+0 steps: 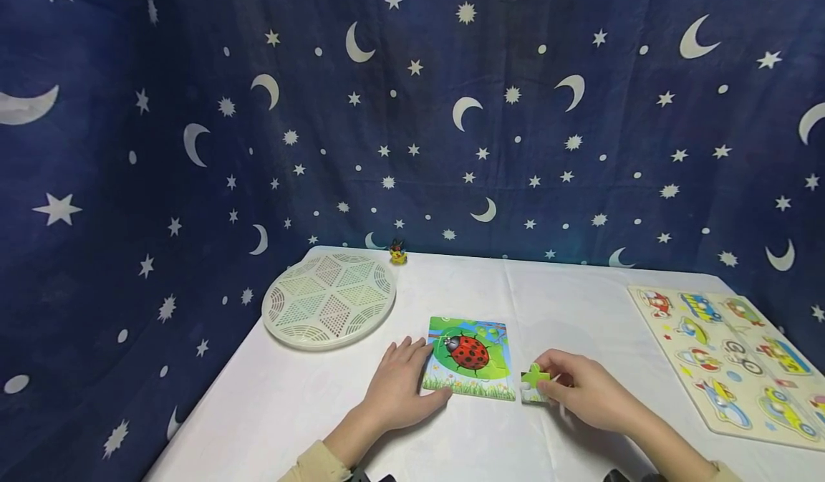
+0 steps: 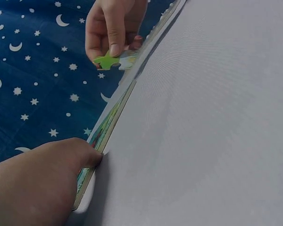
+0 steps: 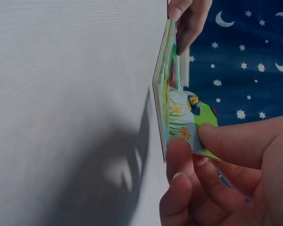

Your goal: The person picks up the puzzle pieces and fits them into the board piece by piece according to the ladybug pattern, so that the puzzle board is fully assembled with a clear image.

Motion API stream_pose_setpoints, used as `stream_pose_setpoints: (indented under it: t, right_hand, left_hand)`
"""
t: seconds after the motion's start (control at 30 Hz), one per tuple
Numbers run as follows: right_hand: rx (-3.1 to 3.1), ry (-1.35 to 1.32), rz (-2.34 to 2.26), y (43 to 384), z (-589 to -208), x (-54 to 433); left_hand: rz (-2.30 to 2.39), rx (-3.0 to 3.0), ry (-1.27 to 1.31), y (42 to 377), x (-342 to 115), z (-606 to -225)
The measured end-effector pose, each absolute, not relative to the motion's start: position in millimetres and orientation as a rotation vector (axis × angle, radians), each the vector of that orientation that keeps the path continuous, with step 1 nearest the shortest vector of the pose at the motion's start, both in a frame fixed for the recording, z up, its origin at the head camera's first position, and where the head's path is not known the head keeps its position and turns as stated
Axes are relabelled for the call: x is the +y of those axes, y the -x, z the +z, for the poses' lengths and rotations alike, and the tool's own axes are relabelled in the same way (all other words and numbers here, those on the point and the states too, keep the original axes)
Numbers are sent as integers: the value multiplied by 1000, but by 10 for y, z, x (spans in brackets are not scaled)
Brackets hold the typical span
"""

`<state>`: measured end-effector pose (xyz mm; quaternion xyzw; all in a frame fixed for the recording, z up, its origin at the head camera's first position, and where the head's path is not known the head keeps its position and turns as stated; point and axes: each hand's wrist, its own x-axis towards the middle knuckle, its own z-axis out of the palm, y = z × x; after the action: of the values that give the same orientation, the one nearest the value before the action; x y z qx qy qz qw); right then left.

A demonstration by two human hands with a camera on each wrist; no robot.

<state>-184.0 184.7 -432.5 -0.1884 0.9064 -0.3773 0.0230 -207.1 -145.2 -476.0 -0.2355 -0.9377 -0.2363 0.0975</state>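
Observation:
A square ladybug jigsaw puzzle (image 1: 467, 357) lies flat on the white table, with a red spotted ladybug on green and grass along its near edge. My left hand (image 1: 401, 389) rests at its left side, fingers extended along the left edge and thumb at the near edge; the left wrist view shows the thumb (image 2: 87, 153) against the board's side. Just right of the puzzle, my right hand (image 1: 583, 387) pinches a jigsaw piece (image 3: 185, 120) between thumb and fingers. That piece shows bright green, pale blue and orange flowers with grass.
A round pale lattice-patterned lid or tray (image 1: 330, 301) lies at the back left. Beside it stands a small yellow figurine (image 1: 397, 254). A wooden picture board (image 1: 728, 364) with vehicle shapes lies at the right. A dark blue star-and-moon curtain (image 1: 425, 109) hangs behind the table.

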Motion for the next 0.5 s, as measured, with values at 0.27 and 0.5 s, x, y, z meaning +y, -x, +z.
stream_pose_setpoints:
  t: [0.27,0.5]
  right_hand:
    - [2750,555,-1207,1879,-4301,1772]
    - [2737,563,-1224,1899,-4312,1707]
  left_hand:
    - [-692,-2771,700,2065,-1445,-4752]
    - [-694,-2765,706,2067,-1449,-4759]
